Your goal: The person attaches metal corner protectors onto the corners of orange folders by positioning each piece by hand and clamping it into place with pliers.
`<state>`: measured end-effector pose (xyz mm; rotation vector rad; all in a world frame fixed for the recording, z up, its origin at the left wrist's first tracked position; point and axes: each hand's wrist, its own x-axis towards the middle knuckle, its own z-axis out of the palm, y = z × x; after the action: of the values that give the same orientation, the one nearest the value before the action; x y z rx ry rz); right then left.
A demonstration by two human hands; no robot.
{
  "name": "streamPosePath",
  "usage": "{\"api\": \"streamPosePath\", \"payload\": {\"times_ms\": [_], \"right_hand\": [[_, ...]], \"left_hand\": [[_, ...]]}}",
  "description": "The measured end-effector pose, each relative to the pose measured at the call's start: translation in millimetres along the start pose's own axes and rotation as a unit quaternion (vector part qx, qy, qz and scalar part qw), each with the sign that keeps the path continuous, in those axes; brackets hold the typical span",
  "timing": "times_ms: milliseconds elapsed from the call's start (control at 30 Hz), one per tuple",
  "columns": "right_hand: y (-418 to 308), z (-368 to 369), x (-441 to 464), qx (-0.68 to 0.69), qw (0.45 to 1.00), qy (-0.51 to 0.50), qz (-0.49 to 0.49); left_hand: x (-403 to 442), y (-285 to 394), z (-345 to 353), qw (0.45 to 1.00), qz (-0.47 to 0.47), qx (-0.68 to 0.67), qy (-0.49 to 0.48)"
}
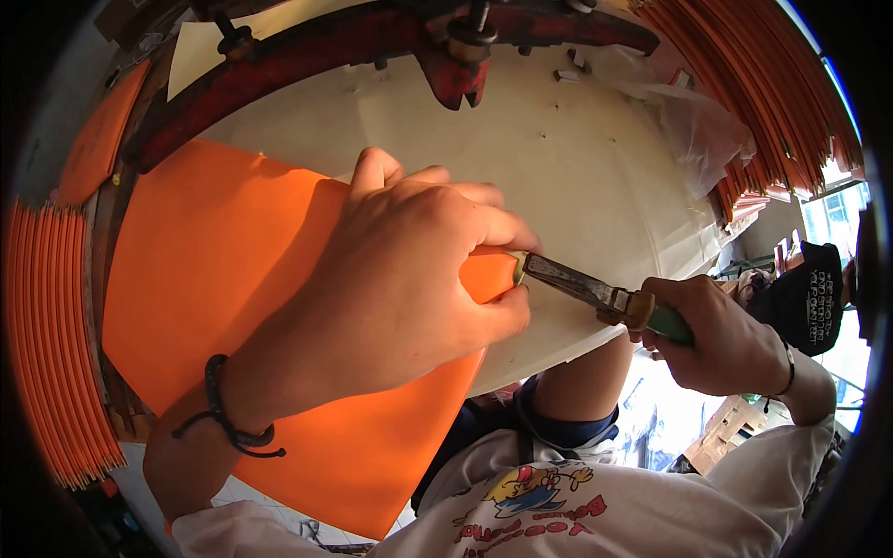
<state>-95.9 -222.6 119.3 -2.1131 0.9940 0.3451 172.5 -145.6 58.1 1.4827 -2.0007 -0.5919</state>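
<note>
A large orange folder lies on the pale work surface, its right corner pointing toward my right hand. My left hand rests over this folder, with the thumb and curled fingers gripping either side of that corner. A small brass-coloured metal corner piece shows at its tip. In my right hand is a pair of pliers with green handles, the fingers wrapped round them. The tip of the pliers' jaws meets the metal corner piece. My left fingertips are partly hidden behind the hand.
A dark red metal frame with bolts arches over the far side of the work surface. Stacks of orange folders stand at the left and right. Clear plastic lies near the right stack. Another person's dark cap shows at right.
</note>
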Motion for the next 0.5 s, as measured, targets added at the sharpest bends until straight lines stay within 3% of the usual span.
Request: {"api": "streamPosePath", "payload": {"times_ms": [333,433,467,500], "right_hand": [[4,5,-3,0.000,1.000,-0.006,0.008],[12,2,-10,0.011,0.996,-0.074,-0.048],[6,-6,-12,0.009,0.990,-0.141,-0.002],[14,-3,-17,0.035,0.990,-0.132,-0.019]], "left_hand": [[-1,-3,5,1.000,0.006,0.009,-0.002],[0,-1,2,1.000,0.004,0.019,-0.020],[1,0,1,0.999,0.001,0.023,-0.027],[2,0,2,0.999,0.005,0.027,-0.018]]}}
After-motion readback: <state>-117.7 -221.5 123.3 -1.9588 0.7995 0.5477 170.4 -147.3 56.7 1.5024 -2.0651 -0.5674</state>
